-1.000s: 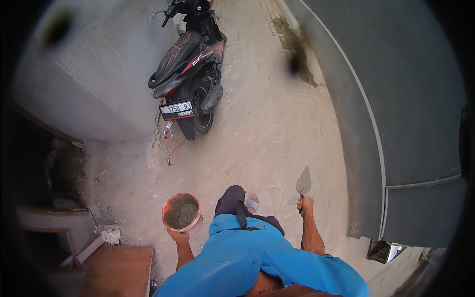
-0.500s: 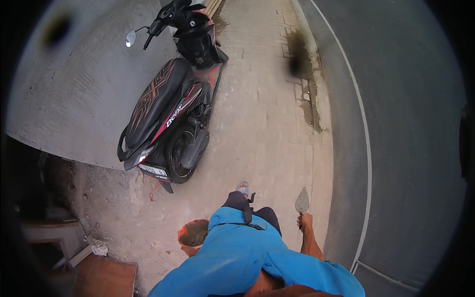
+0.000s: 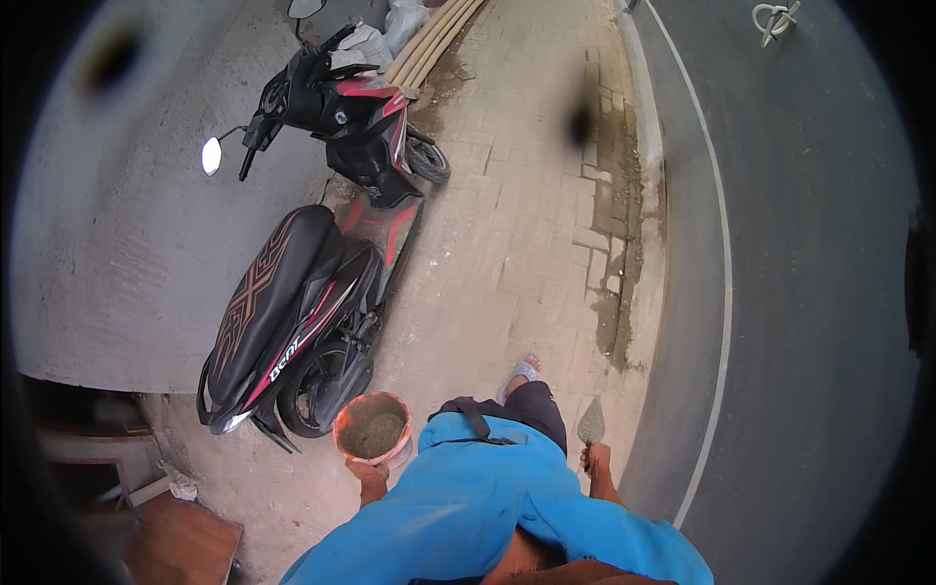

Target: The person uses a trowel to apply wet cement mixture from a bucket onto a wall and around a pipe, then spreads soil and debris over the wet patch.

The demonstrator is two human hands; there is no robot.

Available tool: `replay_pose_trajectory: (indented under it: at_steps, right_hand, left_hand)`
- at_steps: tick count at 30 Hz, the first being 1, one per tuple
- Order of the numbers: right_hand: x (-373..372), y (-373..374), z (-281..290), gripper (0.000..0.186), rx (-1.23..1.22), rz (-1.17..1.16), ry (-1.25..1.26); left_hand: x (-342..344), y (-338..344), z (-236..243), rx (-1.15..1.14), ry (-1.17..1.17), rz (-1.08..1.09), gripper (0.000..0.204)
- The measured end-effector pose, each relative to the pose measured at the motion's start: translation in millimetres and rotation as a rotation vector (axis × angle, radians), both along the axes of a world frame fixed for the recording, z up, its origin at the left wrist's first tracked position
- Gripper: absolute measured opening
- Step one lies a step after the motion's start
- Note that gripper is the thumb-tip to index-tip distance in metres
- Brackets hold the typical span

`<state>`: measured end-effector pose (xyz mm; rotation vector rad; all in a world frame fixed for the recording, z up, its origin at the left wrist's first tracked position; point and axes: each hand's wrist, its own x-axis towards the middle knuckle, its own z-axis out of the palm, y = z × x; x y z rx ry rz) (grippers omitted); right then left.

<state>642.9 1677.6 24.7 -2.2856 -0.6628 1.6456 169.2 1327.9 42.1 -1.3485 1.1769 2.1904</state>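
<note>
Your left hand [image 3: 368, 472] grasps the bucket [image 3: 394, 454], your right hand [image 3: 597, 455] the trowel [image 3: 591, 422]; hold the bucket level, clear of the motorbike [image 3: 283, 263].

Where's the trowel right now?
In the head view, the trowel is in the right hand, low and right of centre, between the blue shirt and the grey road.

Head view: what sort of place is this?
Outdoors, most likely a roadside footpath: worn paving runs alongside a dark road with a white edge line, and a scooter stands on the path's left side.
</note>
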Motion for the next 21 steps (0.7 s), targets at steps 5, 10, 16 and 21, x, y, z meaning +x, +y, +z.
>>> replay_pose_trajectory:
  at_steps: [5, 10, 16, 21]
  right_hand:
    - [-51.6, 280.7, 55.8, 0.025, 0.177, 0.269, -0.058]
    - [-127.1, 518.0, 80.9, 0.028, 0.345, 0.388, 0.059]
    - [-208.7, 718.2, 102.7, 0.025, 0.310, 0.411, 0.053]
    - [-225.6, 815.1, 153.2, 0.027, 0.211, 0.321, -0.008]
  left_hand:
    - [-6.9, 184.8, 31.1, 0.068, 0.020, -0.050, 0.062]
    - [-21.9, 384.7, 50.2, -0.019, -0.188, 0.053, 0.058]
    - [-54.9, 568.0, 54.6, 0.013, -0.205, 0.108, 0.058]
    - [-87.2, 694.9, 107.4, -0.022, -0.244, 0.123, 0.057]
